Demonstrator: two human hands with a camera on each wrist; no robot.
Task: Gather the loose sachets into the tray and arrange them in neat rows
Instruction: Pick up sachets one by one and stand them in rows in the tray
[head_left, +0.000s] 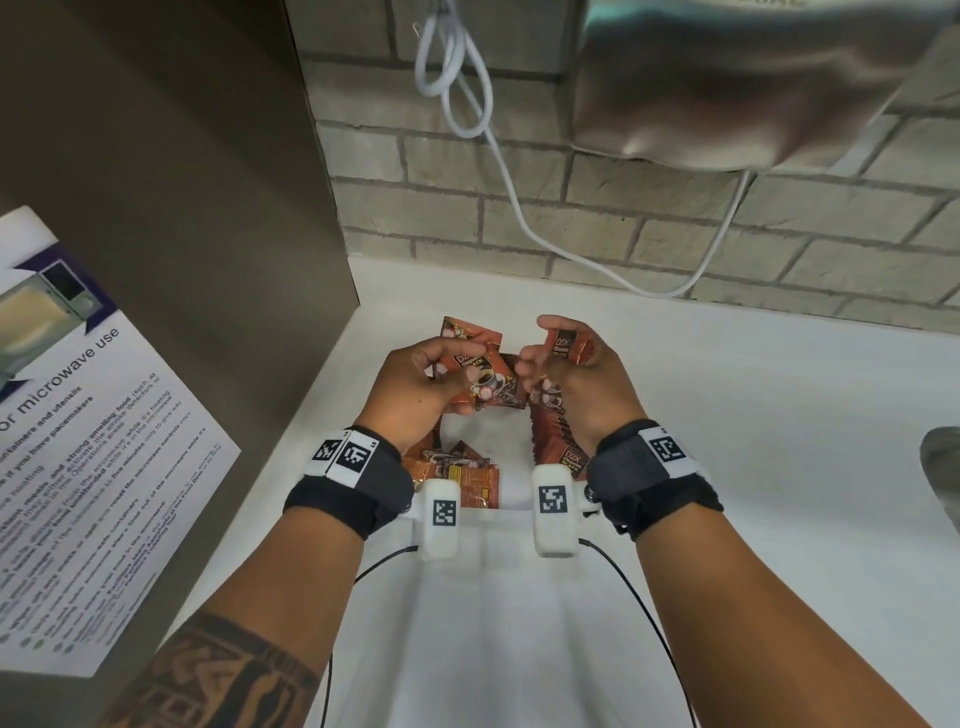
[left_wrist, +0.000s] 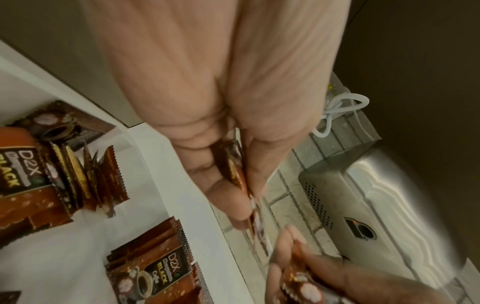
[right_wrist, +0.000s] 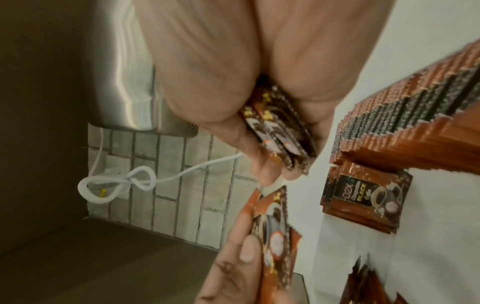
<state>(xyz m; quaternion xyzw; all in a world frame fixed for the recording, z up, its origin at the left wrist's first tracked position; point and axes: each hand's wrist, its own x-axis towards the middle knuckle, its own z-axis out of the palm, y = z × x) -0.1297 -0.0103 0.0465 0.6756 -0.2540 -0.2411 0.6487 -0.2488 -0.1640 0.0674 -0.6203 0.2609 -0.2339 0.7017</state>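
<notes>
- The left hand (head_left: 415, 387) is raised over the far end of the white tray (head_left: 511, 597), its fingers (head_left: 434, 345) curled round a few loose sachets (head_left: 485, 376) that fan out toward the other hand
- In the left wrist view the same sachets (left_wrist: 237, 174) are seen edge-on, pinched between thumb and fingers (left_wrist: 226, 197)
- The right hand (head_left: 584, 374) is level with the left and close beside it, fingers bent round a small stack of sachets (head_left: 569, 345) held upright; the label reads D2X Black
- In the right wrist view that stack (right_wrist: 280, 131) sits squeezed between palm and fingers (right_wrist: 265, 166), edges roughly aligned
- A row of sachets (head_left: 553, 431) stands on edge along the right side of the tray, packed tight front to back; the right wrist view shows this row (right_wrist: 405, 115) as a long run of serrated edges
- A looser, partly toppled pile of sachets (head_left: 462, 475) lies at the left side of the tray, below the left wrist
- The tray rests on a white tabletop (head_left: 779, 441) against a grey brick wall (head_left: 649, 218)
- A white cable (head_left: 467, 88) hangs looped on the wall, beside a brushed-metal appliance (head_left: 753, 88) mounted above
- A printed notice on microwave use (head_left: 88, 441) is fixed to the brown panel at the left
- Both wrists carry black straps with white marker-tagged camera units (head_left: 553, 506)
</notes>
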